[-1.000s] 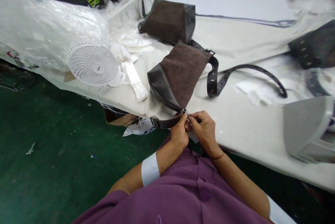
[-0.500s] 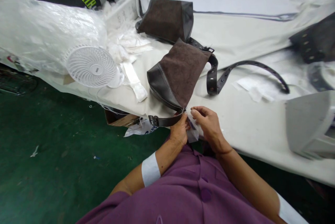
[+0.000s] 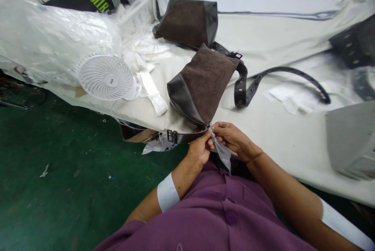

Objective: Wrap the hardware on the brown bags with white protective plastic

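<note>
A brown suede handbag (image 3: 209, 81) with black leather corners lies on the table edge, its zipped corner towards me. At that corner my left hand (image 3: 201, 148) is closed on the short buckled strap (image 3: 187, 137), close to the zipper end. My right hand (image 3: 234, 138) sits right beside it, thumb and fingers pinching a strip of thin translucent plastic (image 3: 224, 153). The strip hangs from the zipper end down past the table edge. Small metal parts between the fingertips are partly hidden. A long studded strap (image 3: 275, 72) curls away from the bag to the right.
A second brown bag (image 3: 187, 20) lies behind. To the left are a white fan (image 3: 107, 77), crumpled clear plastic (image 3: 58, 36) and white strips. A grey machine (image 3: 351, 137) stands at right, near white scraps (image 3: 290, 96). Below the table edge is a cardboard box (image 3: 136, 133).
My right hand has moved left and closed in on the bag's corner, now pinching. The plastic strip has been drawn out and hangs longer. The left hand has barely moved.
</note>
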`<action>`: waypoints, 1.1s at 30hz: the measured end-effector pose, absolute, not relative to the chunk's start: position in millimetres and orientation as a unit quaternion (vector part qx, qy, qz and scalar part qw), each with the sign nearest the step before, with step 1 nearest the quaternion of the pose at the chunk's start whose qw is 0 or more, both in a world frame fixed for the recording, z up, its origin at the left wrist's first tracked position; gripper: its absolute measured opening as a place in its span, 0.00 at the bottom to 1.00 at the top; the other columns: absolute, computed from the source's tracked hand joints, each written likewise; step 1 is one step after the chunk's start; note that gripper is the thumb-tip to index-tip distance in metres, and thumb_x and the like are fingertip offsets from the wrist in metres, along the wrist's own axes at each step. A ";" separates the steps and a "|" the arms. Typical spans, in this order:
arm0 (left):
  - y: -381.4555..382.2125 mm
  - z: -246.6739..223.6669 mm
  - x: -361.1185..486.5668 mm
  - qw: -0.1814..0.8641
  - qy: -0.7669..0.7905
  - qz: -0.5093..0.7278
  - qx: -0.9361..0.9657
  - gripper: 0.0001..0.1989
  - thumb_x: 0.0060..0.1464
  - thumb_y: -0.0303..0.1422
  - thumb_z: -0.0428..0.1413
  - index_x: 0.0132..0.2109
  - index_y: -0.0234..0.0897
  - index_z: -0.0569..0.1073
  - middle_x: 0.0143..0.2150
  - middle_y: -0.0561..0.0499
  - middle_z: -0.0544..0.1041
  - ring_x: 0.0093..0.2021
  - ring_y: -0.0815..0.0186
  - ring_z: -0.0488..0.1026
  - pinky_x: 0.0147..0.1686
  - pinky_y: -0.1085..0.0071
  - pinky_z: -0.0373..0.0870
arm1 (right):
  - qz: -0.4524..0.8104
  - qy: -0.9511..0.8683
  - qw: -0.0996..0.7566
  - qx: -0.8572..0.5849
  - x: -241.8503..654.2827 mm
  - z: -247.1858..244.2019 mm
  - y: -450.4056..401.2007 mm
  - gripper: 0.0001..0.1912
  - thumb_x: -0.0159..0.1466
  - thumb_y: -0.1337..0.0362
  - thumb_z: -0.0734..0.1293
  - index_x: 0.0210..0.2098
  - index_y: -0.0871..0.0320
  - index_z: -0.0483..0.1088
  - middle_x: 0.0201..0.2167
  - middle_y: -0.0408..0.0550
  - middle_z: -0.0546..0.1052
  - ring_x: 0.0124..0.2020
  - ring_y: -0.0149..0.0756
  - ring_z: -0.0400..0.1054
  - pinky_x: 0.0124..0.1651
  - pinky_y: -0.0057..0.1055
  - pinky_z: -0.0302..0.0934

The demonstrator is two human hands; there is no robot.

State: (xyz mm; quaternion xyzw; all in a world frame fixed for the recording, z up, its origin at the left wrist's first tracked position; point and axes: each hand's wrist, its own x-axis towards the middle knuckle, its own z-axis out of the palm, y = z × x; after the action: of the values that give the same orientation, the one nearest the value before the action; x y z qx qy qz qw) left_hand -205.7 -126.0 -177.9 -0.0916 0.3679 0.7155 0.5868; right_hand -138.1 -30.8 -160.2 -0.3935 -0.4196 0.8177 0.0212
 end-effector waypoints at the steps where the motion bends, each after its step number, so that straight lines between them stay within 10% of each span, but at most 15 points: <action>1: -126.5 -177.1 -207.6 0.597 0.361 0.711 -0.087 0.17 0.41 0.37 0.66 0.27 0.33 0.66 0.16 0.60 0.61 0.17 0.78 0.58 0.20 0.78 0.56 | 0.836 -0.399 0.004 -0.377 -138.4 -160.9 -30.3 0.12 0.52 0.61 0.70 0.24 0.59 0.62 0.10 0.35 0.62 0.10 0.19 0.50 0.13 0.17 0.39; 9: -131.5 -181.9 -217.1 0.650 0.340 0.677 -0.054 0.15 0.43 0.38 0.65 0.30 0.33 0.69 0.14 0.61 0.58 0.15 0.77 0.56 0.20 0.77 0.58 | 0.905 -0.285 -0.044 -0.313 -140.5 -161.2 -39.7 0.13 0.56 0.65 0.68 0.23 0.58 0.58 0.11 0.33 0.57 0.10 0.17 0.43 0.11 0.16 0.38; 15: -132.2 -178.0 -212.1 0.582 0.414 0.697 -0.061 0.20 0.33 0.36 0.69 0.31 0.33 0.70 0.19 0.58 0.65 0.16 0.79 0.56 0.16 0.80 0.51 | 0.772 -0.394 0.204 -0.455 -129.9 -159.5 -37.2 0.14 0.57 0.55 0.66 0.26 0.59 0.64 0.15 0.36 0.62 0.13 0.22 0.55 0.14 0.19 0.47; 25: -137.9 -169.3 -199.4 0.483 0.499 0.718 -0.037 0.20 0.32 0.34 0.68 0.28 0.32 0.66 0.18 0.61 0.62 0.16 0.78 0.58 0.15 0.80 0.50 | 0.780 -0.496 0.064 -0.377 -138.9 -142.3 -53.6 0.08 0.50 0.60 0.63 0.21 0.59 0.64 0.11 0.41 0.67 0.13 0.29 0.60 0.17 0.25 0.55; 33: -193.2 -158.7 -179.6 0.590 0.528 0.607 0.071 0.22 0.44 0.38 0.61 0.46 0.36 0.68 0.28 0.54 0.71 0.16 0.76 0.60 0.15 0.78 0.54 | 0.707 -0.579 0.134 -0.384 -138.4 -149.3 -41.0 0.06 0.50 0.65 0.62 0.19 0.59 0.61 0.12 0.34 0.56 0.16 0.22 0.47 0.19 0.23 0.40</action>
State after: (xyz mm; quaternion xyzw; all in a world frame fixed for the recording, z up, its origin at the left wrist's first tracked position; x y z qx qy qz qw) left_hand -179.6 -193.2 -158.7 0.0709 0.5277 0.6073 0.5896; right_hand -138.4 -41.0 -149.3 -0.3839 -0.5786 0.7070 0.1341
